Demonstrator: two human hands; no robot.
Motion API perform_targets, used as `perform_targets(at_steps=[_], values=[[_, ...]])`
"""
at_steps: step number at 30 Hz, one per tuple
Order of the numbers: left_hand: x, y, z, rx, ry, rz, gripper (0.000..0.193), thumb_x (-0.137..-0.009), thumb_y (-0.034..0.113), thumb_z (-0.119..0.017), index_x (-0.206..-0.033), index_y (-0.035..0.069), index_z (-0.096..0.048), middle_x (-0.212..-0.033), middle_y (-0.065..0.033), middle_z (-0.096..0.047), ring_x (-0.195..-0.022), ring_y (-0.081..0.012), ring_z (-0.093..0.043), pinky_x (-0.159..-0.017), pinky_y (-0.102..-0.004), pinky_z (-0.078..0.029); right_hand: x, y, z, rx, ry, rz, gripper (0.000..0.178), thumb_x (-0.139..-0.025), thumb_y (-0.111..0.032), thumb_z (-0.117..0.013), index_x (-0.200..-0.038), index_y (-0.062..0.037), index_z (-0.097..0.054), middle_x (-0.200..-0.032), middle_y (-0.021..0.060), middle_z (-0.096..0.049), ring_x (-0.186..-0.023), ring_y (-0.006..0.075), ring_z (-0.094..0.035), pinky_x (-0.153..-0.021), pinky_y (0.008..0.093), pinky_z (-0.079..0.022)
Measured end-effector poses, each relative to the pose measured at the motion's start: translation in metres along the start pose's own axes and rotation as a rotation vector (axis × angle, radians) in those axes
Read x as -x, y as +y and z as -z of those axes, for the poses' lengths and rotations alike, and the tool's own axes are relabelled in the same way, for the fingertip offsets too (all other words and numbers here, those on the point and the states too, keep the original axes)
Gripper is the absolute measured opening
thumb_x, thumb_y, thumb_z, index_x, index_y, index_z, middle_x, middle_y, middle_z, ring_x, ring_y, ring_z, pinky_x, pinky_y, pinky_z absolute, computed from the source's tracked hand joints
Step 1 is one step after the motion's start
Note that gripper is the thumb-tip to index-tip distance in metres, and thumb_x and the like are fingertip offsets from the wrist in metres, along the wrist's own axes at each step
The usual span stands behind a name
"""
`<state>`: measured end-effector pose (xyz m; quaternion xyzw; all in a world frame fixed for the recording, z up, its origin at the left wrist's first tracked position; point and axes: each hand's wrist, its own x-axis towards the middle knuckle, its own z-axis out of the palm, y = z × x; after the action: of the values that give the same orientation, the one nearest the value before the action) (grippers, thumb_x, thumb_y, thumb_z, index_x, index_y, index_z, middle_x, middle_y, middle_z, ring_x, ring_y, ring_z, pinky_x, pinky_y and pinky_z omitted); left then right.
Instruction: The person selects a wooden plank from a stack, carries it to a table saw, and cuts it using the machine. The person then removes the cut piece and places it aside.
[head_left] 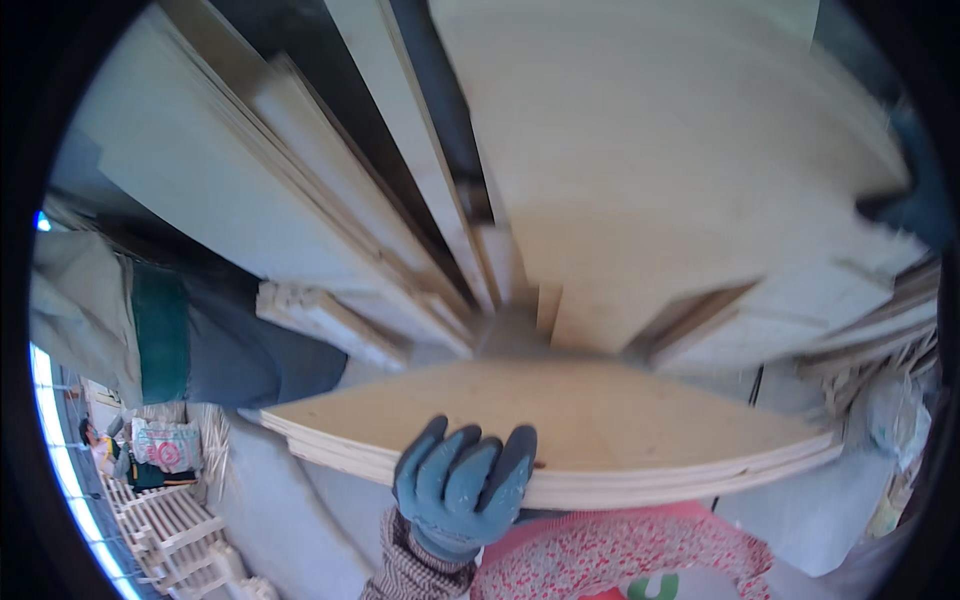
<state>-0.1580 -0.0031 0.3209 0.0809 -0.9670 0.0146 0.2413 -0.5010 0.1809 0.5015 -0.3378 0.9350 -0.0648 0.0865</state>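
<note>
One large pale wood sheet (680,150) fills upper center to upper right, motion-blurred along its outer edge. Next biggest: a pale panel (220,190) slanting through upper left, with more board edges lined up along its right side.

Plywood stack (620,410) sits at lower center, spanning most of the frame's width. Several sheets, layered edges toward the wearer, faces bare and light tan. It's just above the pink floral apron (610,545) at bottom center, which has a white panel with a green print.

Beige, green and gray clothing (160,330) at left edge, mid-height. Narrow board (405,130) runs from top center down toward the middle, dark gaps either side. White slatted wood frame (175,530) on the gray floor (285,515), lower left.

Left hand (465,485), blue-gray glove, knit cuff, lower center: fingers curled over the stack's near edge, partly closed, gripping it. Thumb hidden.

Dark shape (915,185) at right edge, upper half, by the large sheet: might be a gloved right hand, too blurred to tell, its grip likewise.

Clear plastic bag (900,420) lower right. Smallest: white sack (165,445) with red print, lower left.
</note>
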Motion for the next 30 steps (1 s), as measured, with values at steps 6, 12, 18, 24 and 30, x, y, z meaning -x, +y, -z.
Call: perform_targets(at_steps=[6,12,18,24,30], values=[[-0.009,-0.016,-0.003,0.055,0.07,0.066,0.045,-0.073,0.051,-0.06,-0.099,0.014,-0.065,-0.089,-0.002,-0.047,-0.088,-0.0199,-0.052,-0.084,-0.0422,-0.047,0.029,-0.027,-0.008,0.07,0.021,0.438,0.053,-0.062,-0.028,-0.08,-0.104,-0.0034,-0.057,-0.074,0.0151,-0.064,-0.067,0.0289,-0.064,-0.059,0.0358,-0.05],[-0.02,-0.009,-0.006,0.049,0.115,0.046,0.033,-0.074,0.027,-0.058,-0.104,0.015,-0.064,-0.092,-0.0032,-0.048,-0.09,-0.021,-0.052,-0.086,-0.042,-0.046,0.067,-0.027,-0.002,0.076,-0.052,0.315,0.044,-0.066,-0.03,-0.074,-0.103,-0.0105,-0.058,-0.079,0.0157,-0.064,-0.074,0.0339,-0.063,-0.064,0.0403,-0.049],[-0.022,-0.02,-0.017,-0.041,0.122,-0.026,0.066,-0.063,0.064,-0.065,-0.102,0.011,-0.061,-0.09,-0.0041,-0.047,-0.081,-0.0221,-0.053,-0.083,-0.0441,-0.047,0.076,-0.022,-0.015,0.059,0.089,0.433,0.043,-0.068,-0.029,-0.071,-0.105,-0.0112,-0.057,-0.085,0.0146,-0.064,-0.078,0.0328,-0.062,-0.068,0.0401,-0.049],[-0.023,-0.018,-0.016,0.002,0.139,-0.025,0.067,-0.06,0.064,-0.067,-0.101,0.012,-0.06,-0.088,-0.0031,-0.047,-0.079,-0.0218,-0.052,-0.083,-0.0444,-0.046,0.084,-0.03,-0.015,0.067,0.149,0.53,0.054,-0.065,-0.021,-0.071,-0.115,-0.0107,-0.054,-0.101,0.0137,-0.06,-0.092,0.0315,-0.059,-0.08,0.0397,-0.046],[-0.023,-0.013,-0.018,-0.033,0.132,-0.007,0.068,-0.059,0.065,-0.067,-0.101,0.013,-0.06,-0.09,-0.003,-0.046,-0.082,-0.0211,-0.051,-0.084,-0.0451,-0.044,0.077,-0.018,-0.019,0.01,-0.028,0.488,0.044,-0.068,-0.018,-0.07,-0.108,-0.0071,-0.056,-0.091,0.015,-0.063,-0.082,0.0306,-0.061,-0.073,0.0375,-0.048]])
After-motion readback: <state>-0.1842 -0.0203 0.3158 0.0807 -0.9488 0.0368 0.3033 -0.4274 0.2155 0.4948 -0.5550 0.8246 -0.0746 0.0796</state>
